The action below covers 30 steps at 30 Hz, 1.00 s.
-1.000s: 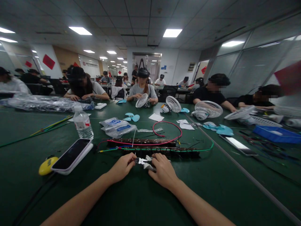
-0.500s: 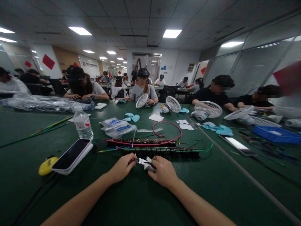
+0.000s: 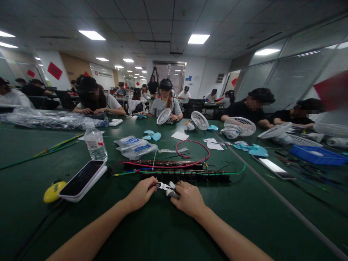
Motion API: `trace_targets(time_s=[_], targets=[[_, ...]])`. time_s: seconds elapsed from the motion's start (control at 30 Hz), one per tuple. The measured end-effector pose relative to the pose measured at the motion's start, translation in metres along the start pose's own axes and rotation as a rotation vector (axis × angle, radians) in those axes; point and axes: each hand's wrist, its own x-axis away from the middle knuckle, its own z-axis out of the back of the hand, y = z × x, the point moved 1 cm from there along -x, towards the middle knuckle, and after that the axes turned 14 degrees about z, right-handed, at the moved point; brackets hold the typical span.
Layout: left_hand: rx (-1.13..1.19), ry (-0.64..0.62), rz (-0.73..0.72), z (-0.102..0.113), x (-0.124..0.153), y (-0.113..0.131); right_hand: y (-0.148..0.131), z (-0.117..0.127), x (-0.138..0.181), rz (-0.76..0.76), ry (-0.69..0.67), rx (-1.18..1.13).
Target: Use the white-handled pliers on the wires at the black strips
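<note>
My right hand (image 3: 189, 198) is wrapped round the grey-and-white handles of a pair of pliers (image 3: 164, 186), whose jaws point left. The fingers of my left hand (image 3: 143, 194) are pinched together at the tip of those jaws. Whatever small piece lies between them is too tiny to make out. Just beyond both hands are two long dark strips with copper-coloured bars (image 3: 187, 173). A red wire (image 3: 163, 166) runs along the far strip and loops up behind it. A green wire (image 3: 243, 168) follows the near strip and bends round its right end. A thin white tie (image 3: 154, 159) stands up between them.
To the left are a water bottle (image 3: 95, 143), a phone (image 3: 81, 179) and a yellow tape measure-like object (image 3: 53, 192). Plastic bags (image 3: 134, 146) lie behind the strips. Fan heads (image 3: 236, 127), a second phone (image 3: 272, 167) and a blue tray (image 3: 318, 154) are rightward. People sit opposite.
My hands and the pliers stay almost in place. The view has shifted very slightly. A standing person in dark clothing at the back has moved a little.
</note>
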Motion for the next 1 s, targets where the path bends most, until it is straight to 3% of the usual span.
trace_targets(time_s=[0.57,1.0], targets=[[0.015,-0.038,0.002,0.0015,0.0025,0.0014,0.0052,-0.0026,0.0013,0.062,0.131,-0.089],[0.017,-0.032,-0.015,0.0003,0.0014,-0.0008,0.0023,-0.004,0.0016,-0.001,0.047,-0.032]])
